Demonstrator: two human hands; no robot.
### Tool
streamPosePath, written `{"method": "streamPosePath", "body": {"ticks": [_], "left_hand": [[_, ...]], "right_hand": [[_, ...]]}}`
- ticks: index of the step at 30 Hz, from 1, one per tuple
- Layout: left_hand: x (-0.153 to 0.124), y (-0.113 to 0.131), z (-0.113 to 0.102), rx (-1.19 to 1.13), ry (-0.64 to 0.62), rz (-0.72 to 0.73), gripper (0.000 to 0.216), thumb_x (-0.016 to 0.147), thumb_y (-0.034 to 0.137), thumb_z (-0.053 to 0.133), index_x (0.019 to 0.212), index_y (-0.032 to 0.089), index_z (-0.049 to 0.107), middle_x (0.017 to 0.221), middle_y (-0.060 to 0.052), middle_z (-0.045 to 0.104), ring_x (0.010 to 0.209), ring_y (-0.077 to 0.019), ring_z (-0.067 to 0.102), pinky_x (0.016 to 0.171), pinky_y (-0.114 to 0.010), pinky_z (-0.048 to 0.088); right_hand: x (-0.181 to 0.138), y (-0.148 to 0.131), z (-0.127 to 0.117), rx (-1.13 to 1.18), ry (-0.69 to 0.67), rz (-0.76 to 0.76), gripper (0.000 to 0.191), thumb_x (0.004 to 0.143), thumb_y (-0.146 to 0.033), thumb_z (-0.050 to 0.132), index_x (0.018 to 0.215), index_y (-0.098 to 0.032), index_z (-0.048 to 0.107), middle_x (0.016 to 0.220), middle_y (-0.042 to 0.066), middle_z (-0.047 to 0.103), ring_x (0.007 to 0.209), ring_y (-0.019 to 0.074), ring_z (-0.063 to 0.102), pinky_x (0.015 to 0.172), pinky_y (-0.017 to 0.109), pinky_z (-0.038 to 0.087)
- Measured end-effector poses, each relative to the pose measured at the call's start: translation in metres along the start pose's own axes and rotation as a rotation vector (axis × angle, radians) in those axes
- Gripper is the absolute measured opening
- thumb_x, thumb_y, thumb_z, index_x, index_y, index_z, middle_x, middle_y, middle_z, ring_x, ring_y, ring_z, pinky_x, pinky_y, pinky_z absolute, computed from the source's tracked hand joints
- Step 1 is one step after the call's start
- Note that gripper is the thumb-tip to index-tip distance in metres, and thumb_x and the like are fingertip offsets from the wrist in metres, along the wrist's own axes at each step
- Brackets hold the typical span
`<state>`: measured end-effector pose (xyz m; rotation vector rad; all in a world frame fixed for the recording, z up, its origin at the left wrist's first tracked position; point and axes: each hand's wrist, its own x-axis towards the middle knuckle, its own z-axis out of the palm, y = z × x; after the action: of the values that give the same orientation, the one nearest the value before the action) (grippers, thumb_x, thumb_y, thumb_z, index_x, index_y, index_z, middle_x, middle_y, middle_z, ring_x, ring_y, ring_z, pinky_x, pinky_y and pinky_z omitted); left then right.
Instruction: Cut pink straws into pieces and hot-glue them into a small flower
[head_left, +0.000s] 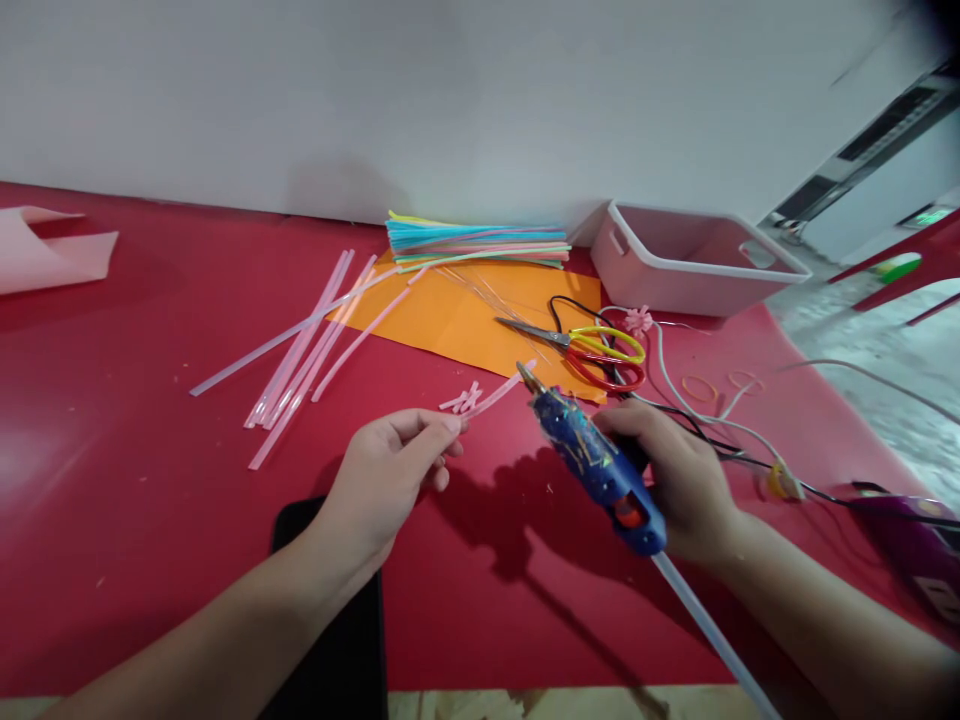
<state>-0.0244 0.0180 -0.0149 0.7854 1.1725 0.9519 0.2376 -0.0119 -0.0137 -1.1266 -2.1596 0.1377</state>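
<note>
My left hand (pixel 401 465) pinches one end of a thin pink straw (pixel 499 393), which slants up to the right. Closed around the handle of a blue hot glue gun (pixel 592 455) is my right hand (pixel 675 470). The gun's metal nozzle is at or just beside the straw's far end; I cannot tell whether they touch. A long translucent glue stick (pixel 709 625) sticks out of its back. Just beyond my left fingertips lies a small cluster of cut pink straw pieces (pixel 466 398).
Several pink straws (pixel 300 350) lie left on the red table (pixel 172 560). Behind are an orange sheet (pixel 450 315), a coloured straw bundle (pixel 480 243), scissors (pixel 592 350) and a pink bin (pixel 690 270). Cords (pixel 720 430) run right. A black flat object (pixel 337 640) lies under my left forearm.
</note>
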Motion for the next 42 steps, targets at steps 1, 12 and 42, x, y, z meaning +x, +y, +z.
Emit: {"method": "streamPosePath", "body": {"ticks": [1, 12, 42], "left_hand": [[0.000, 0.000, 0.000, 0.023, 0.000, 0.019, 0.021, 0.078, 0.034, 0.079, 0.070, 0.015, 0.071, 0.062, 0.004, 0.063, 0.048, -0.0047, 0.053, 0.050, -0.018, 0.039], [-0.002, -0.006, -0.004, 0.238, -0.062, 0.158, 0.026, 0.090, 0.038, 0.066, 0.074, 0.018, 0.063, 0.064, 0.005, 0.055, 0.055, -0.0077, 0.047, 0.054, -0.022, 0.036], [-0.006, -0.005, -0.001, 0.302, -0.075, 0.261, 0.017, 0.092, 0.038, 0.068, 0.084, 0.023, 0.074, 0.072, 0.004, 0.060, 0.062, -0.0107, 0.046, 0.062, -0.026, 0.037]], "right_hand": [[-0.002, 0.002, 0.008, 0.041, 0.029, -0.026, 0.023, 0.086, -0.021, 0.065, 0.107, -0.024, 0.057, 0.082, 0.003, 0.067, 0.067, 0.0177, 0.062, 0.058, 0.029, 0.047], [-0.001, 0.008, 0.029, 0.102, -0.028, -0.145, 0.024, 0.086, -0.018, 0.064, 0.110, -0.022, 0.058, 0.081, 0.003, 0.067, 0.070, 0.0185, 0.061, 0.067, 0.033, 0.048], [-0.002, 0.009, 0.026, 0.066, -0.057, -0.131, 0.026, 0.084, -0.019, 0.065, 0.109, -0.022, 0.057, 0.081, 0.003, 0.068, 0.068, 0.0179, 0.061, 0.069, 0.033, 0.044]]}}
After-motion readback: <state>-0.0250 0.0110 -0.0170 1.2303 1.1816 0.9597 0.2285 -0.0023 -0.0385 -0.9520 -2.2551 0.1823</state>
